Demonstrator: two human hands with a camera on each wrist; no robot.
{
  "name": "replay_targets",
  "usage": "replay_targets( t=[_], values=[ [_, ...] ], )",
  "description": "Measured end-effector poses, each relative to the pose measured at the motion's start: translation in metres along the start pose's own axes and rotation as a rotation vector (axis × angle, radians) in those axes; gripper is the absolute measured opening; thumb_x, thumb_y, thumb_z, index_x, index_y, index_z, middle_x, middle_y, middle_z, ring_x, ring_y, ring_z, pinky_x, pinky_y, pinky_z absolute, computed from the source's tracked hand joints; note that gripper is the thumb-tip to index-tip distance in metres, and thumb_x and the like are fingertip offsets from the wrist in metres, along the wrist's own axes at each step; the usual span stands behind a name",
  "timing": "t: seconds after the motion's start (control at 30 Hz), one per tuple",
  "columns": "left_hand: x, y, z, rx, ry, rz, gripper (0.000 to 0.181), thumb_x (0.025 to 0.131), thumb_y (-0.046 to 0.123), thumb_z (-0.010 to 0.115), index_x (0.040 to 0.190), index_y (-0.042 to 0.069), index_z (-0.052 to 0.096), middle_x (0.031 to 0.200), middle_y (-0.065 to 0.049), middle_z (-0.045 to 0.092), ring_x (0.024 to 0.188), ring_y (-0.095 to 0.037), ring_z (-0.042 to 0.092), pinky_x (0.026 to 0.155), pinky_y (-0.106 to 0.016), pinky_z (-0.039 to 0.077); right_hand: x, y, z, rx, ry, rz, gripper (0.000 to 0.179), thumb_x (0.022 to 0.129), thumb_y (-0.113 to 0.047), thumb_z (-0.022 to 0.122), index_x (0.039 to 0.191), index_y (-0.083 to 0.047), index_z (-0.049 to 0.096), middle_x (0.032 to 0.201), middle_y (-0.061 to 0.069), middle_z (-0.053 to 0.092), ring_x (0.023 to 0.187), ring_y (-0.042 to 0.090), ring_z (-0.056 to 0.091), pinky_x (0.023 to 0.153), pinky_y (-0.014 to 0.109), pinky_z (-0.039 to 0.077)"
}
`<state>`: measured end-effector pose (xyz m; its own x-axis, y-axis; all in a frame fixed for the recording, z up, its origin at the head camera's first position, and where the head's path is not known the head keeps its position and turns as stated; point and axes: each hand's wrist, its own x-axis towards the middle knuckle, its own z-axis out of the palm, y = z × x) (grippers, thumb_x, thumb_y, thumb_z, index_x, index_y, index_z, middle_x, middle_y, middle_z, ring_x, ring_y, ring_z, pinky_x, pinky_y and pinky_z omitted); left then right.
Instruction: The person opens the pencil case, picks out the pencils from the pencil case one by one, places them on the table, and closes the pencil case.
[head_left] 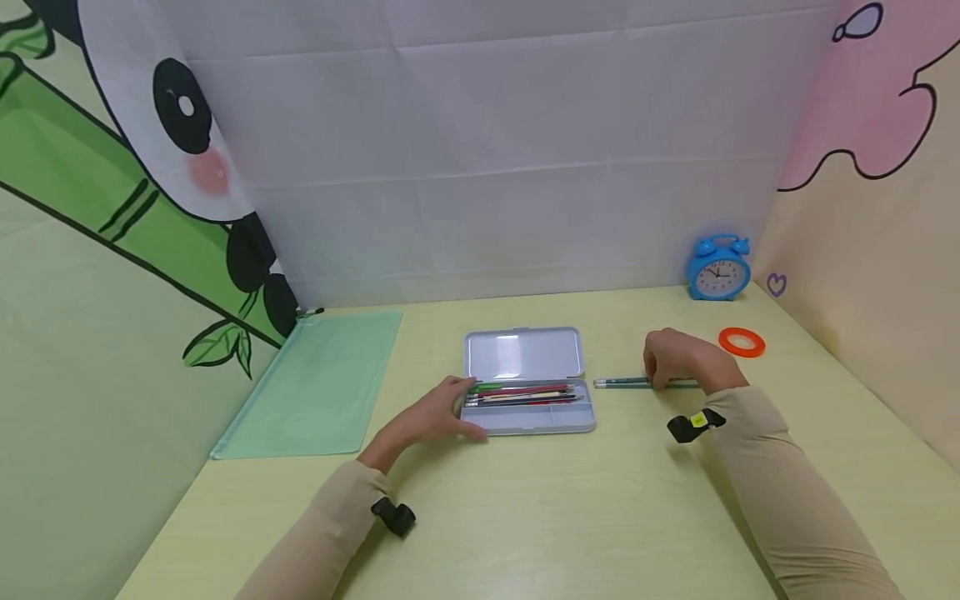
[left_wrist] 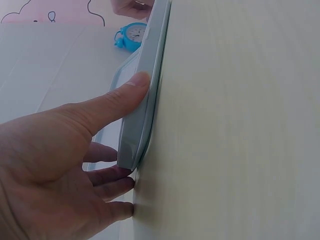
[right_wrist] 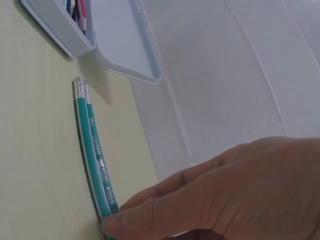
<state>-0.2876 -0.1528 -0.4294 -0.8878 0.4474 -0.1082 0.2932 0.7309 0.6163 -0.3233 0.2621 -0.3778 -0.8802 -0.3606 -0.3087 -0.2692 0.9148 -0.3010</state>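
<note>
An open white pencil case lies on the table with its lid tipped back. Several pencils rest in its back compartment, among them green, red and dark ones. My left hand holds the case at its left end, thumb on the front wall and fingers round the side, as the left wrist view shows. To the right of the case, my right hand pinches two green pencils lying side by side on the tabletop. Their silver eraser ends point toward the case; their other ends are partly hidden under the hand.
A blue alarm clock stands at the back right, and an orange-red ring lies before it. On the left is a translucent green zip folder. A white cloth backdrop closes off the table's rear.
</note>
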Motion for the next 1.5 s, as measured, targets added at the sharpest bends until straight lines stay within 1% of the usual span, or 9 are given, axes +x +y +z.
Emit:
replay_targets(
  t=[0.13, 0.3, 0.57, 0.77, 1.0, 1.3, 1.5],
  values=[
    [0.0002, -0.0002, 0.0002, 0.007, -0.003, -0.003, 0.103, 0.075, 0.041, 0.088, 0.156, 0.008, 0.034, 0.150, -0.017, 0.039, 0.133, -0.032, 0.042, 0.112, -0.050, 0.035, 0.0016, 0.0016, -0.0003, 0.003, 0.016, -0.005, 0.016, 0.081, 0.001, 0.078, 0.095, -0.003, 0.072, 0.087, 0.006, 0.063, 0.081, 0.026, 0.055, 0.075, 0.038, 0.052],
    [0.0001, -0.0007, 0.0006, 0.002, 0.000, -0.010, 0.103, 0.075, 0.042, 0.088, 0.156, 0.009, 0.034, 0.151, -0.016, 0.039, 0.135, -0.031, 0.041, 0.112, -0.049, 0.035, 0.0033, 0.0031, 0.0000, 0.009, 0.008, 0.005, 0.018, 0.082, 0.001, 0.077, 0.098, -0.004, 0.075, 0.091, 0.007, 0.063, 0.084, 0.027, 0.055, 0.078, 0.041, 0.052],
    [0.0012, -0.0025, 0.0016, -0.001, 0.001, -0.004, 0.103, 0.075, 0.042, 0.088, 0.156, 0.009, 0.034, 0.151, -0.016, 0.039, 0.134, -0.031, 0.042, 0.112, -0.049, 0.035, 0.0036, 0.0034, 0.0011, 0.017, -0.001, 0.009, 0.014, 0.084, -0.001, 0.076, 0.099, -0.003, 0.075, 0.088, 0.005, 0.066, 0.080, 0.024, 0.057, 0.081, 0.041, 0.055],
    [0.0008, -0.0012, 0.0012, 0.000, -0.001, -0.002, 0.103, 0.075, 0.041, 0.088, 0.157, 0.010, 0.034, 0.151, -0.016, 0.039, 0.134, -0.030, 0.042, 0.112, -0.049, 0.035, 0.0054, 0.0067, 0.0026, 0.022, 0.002, 0.017, 0.015, 0.083, 0.000, 0.076, 0.098, -0.002, 0.075, 0.086, 0.003, 0.066, 0.077, 0.023, 0.057, 0.078, 0.039, 0.055],
    [0.0020, -0.0019, 0.0013, 0.005, -0.003, 0.006, 0.103, 0.076, 0.042, 0.087, 0.156, 0.009, 0.034, 0.151, -0.017, 0.038, 0.134, -0.031, 0.041, 0.112, -0.049, 0.035, 0.0070, 0.0089, 0.0032, 0.023, -0.001, 0.023, 0.016, 0.083, -0.001, 0.077, 0.098, -0.002, 0.075, 0.086, 0.003, 0.067, 0.078, 0.022, 0.056, 0.079, 0.038, 0.055],
    [0.0020, -0.0008, 0.0005, -0.012, -0.001, 0.010, 0.105, 0.075, 0.040, 0.089, 0.157, 0.008, 0.032, 0.151, -0.018, 0.038, 0.136, -0.032, 0.040, 0.112, -0.049, 0.034, 0.0080, 0.0094, 0.0038, -0.006, 0.004, 0.007, 0.016, 0.083, 0.002, 0.075, 0.098, -0.002, 0.076, 0.089, 0.003, 0.068, 0.079, 0.023, 0.056, 0.080, 0.040, 0.055],
    [0.0019, 0.0001, -0.0001, -0.005, -0.003, 0.012, 0.105, 0.074, 0.041, 0.089, 0.157, 0.008, 0.032, 0.152, -0.018, 0.037, 0.136, -0.032, 0.040, 0.112, -0.050, 0.034, 0.0059, 0.0080, 0.0017, -0.012, -0.004, 0.019, 0.020, 0.084, -0.002, 0.077, 0.104, 0.000, 0.075, 0.092, 0.005, 0.067, 0.083, 0.024, 0.057, 0.082, 0.042, 0.054]
  ],
)
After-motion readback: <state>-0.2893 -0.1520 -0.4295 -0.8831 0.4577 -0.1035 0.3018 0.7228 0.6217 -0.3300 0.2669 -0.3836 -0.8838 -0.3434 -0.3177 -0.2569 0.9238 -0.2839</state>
